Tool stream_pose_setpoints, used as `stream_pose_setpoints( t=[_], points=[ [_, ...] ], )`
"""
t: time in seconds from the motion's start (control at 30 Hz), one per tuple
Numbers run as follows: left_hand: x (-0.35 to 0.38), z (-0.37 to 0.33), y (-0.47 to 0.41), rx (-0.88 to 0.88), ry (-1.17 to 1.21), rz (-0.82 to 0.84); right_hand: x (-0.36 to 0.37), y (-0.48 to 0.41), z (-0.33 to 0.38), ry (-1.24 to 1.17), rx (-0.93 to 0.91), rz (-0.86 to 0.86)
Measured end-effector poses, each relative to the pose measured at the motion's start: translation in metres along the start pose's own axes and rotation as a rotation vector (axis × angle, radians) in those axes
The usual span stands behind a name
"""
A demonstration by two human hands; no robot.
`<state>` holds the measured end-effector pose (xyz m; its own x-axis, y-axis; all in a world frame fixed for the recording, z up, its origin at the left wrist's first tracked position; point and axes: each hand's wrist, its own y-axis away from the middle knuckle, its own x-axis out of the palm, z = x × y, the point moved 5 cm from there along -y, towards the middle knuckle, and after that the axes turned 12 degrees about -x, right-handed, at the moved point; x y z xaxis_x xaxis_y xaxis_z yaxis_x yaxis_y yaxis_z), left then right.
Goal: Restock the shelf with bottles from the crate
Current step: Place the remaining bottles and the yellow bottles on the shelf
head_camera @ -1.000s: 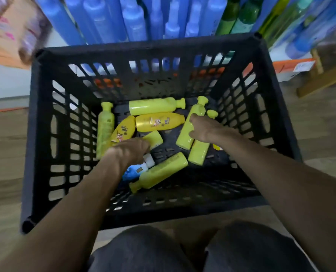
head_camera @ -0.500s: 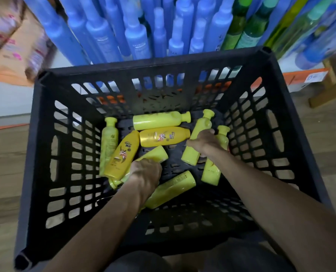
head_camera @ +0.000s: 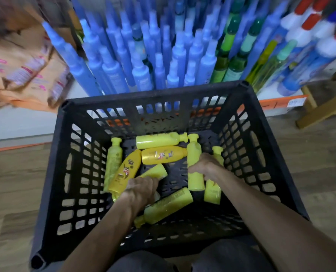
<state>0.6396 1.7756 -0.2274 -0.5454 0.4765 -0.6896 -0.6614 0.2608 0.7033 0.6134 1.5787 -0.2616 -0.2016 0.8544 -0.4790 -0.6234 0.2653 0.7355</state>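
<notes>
**Both hands down in the crate, shelf dead ahead**

Your right hand was curled over two bottles lying side by side by the right wall. The thumb hooked the left flank of the inner bottle. The fingers reached across to the outer bottle. Both lay lengthwise, caps pointing away from you toward the shelf.

Your left hand was knuckles-up, closed on a slanted bottle. Only its flat base showed past the fingers, tilted up and to the right.

The crate stood between your knees and the shelf, so the carry looked to be up and forward over the far wall. The right hand was nearer that wall, and its pair was already lined up with the way out.

Loose stock on the floor of the crate:
- a crosswise bottle against the far wall
- a labelled bottle just under it
- a slanting labelled bottle touching your left hand
- a greenish bottle along the left wall
- a near bottle under your left wrist

Blue bottles stood packed on the shelf straight ahead. No gap for yellow ones showed there.
</notes>
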Motion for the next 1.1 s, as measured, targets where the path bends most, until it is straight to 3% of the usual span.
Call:
stream_pose_setpoints(
  t=[0.07, 0.33, 0.77, 0.97, 1.1],
  points=[
    [-0.008, 0.007, -0.004, -0.002, 0.015, 0.039, -0.003, 0.002, 0.001, -0.108, -0.014, -0.007],
    [-0.122, 0.053, 0.078, -0.034, 0.634, -0.080, -0.065, 0.109, 0.049, -0.122, -0.121, -0.153],
    [-0.469, 0.126, 0.428, 0.023, 0.701, -0.227, -0.289, 0.470, 0.242, -0.136, -0.254, -0.270],
    [-0.651, 0.158, 0.577, 0.047, 0.683, -0.380, -0.427, 0.618, 0.341, -0.153, -0.435, -0.329],
    [-0.732, 0.166, 0.639, 0.079, 0.702, -0.481, -0.500, 0.678, 0.390, -0.216, -0.577, -0.361]
  ],
)
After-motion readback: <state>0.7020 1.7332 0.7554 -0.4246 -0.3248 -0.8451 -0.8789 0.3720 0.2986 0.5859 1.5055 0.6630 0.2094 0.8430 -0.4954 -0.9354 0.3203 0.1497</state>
